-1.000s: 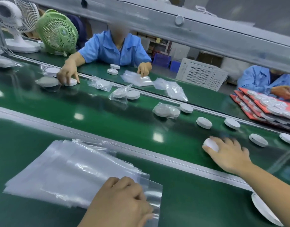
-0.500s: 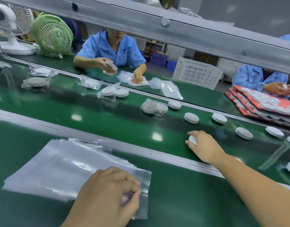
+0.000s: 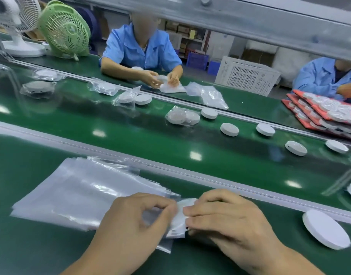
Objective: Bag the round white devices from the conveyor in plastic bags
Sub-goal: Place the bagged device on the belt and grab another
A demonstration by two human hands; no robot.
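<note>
Just short of the conveyor, the left hand pinches the mouth of the top plastic bag while the right hand grips a round white device against it; pinching both film layers together would likely block entry or drag the stack
</note>
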